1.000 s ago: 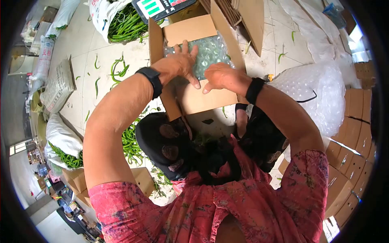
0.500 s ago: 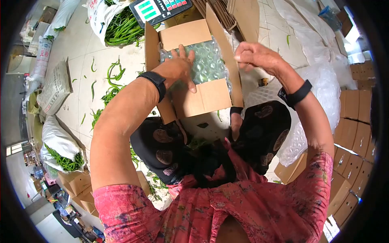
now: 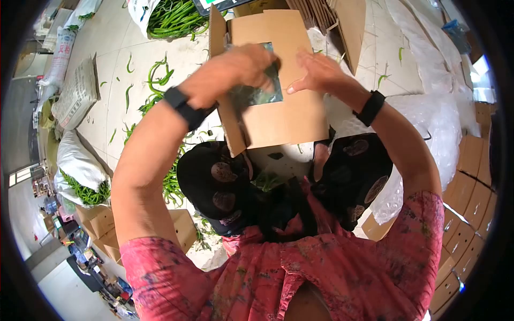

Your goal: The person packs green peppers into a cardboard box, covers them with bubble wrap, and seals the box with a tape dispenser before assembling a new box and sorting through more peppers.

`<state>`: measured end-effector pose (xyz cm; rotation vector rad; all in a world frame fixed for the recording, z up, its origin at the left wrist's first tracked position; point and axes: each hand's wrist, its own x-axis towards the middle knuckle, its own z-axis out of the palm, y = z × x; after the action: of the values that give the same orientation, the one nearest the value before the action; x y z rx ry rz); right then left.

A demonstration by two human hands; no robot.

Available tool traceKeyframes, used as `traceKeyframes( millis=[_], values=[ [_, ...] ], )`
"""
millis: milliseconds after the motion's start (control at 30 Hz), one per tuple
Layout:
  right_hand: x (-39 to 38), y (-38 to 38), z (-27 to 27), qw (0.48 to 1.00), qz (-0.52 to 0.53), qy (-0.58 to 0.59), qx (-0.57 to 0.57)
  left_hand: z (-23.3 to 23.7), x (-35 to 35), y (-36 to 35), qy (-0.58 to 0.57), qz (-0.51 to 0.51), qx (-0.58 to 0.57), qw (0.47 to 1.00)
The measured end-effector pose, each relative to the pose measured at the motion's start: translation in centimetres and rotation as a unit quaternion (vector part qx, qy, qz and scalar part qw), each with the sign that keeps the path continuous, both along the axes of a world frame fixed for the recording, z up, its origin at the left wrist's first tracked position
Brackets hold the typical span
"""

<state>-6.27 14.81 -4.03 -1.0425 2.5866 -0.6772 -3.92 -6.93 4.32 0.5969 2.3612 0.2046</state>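
Right flap has come down since half a second ago: it stood upright then, now it lies across the box over the near flap. Right hand has swung in from beyond the box's right side and is on that flap: fingers spread, thumb out, pressing flat, not gripping. Left hand is motion-blurred on my feed. Fingers and thumb look apart, nothing seen in its grasp; it's over the bubble wrap, but I can't tell if it touches.

Cardboard box sits on the floor, just ahead of the person's knees. Far flap folded in, near flap folded in, left flap still standing. I see wrap only through the gap on the left; its contents I can't make out.

Around it: loose green peppers on the tiles left of the box, pepper sack past its far left corner, scale cut off by the top of my view. Cardboard sheets stand beyond the far right corner. Clear plastic sheeting is heaped to the right, stacked cartons behind that. Second sack, mouth open on more peppers, lies at the person's left. Black bands on both wrists.
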Motion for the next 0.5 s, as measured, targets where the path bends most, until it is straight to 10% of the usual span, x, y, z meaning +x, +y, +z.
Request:
traceKeyframes(
  millis=[100,167,233,333,367,500],
  values=[
    [-0.8,0.5,-1.3,0.993,-0.070,0.096,-0.002,2.9,1.6,-4.4,0.415,0.062,0.268,0.868],
    [-1.9,0.1,0.2,0.991,-0.107,0.076,0.035,2.6,2.0,-6.4,0.421,0.295,0.408,0.754],
    [-2.0,-0.4,1.4,0.964,-0.120,-0.233,-0.046,-2.2,0.9,-9.1,0.439,0.374,0.406,0.709],
    [-2.6,-0.4,0.0,0.963,-0.099,-0.241,-0.061,-6.4,-1.4,-6.2,0.233,0.467,0.526,0.672],
    [-2.8,-0.2,0.0,0.963,-0.101,-0.241,-0.060,-7.3,-2.6,-3.6,0.347,0.406,0.526,0.662],
    [-1.6,-0.7,0.9,0.977,-0.098,-0.188,-0.028,-12.0,-4.8,0.8,0.495,0.315,0.183,0.788]
  ],
)
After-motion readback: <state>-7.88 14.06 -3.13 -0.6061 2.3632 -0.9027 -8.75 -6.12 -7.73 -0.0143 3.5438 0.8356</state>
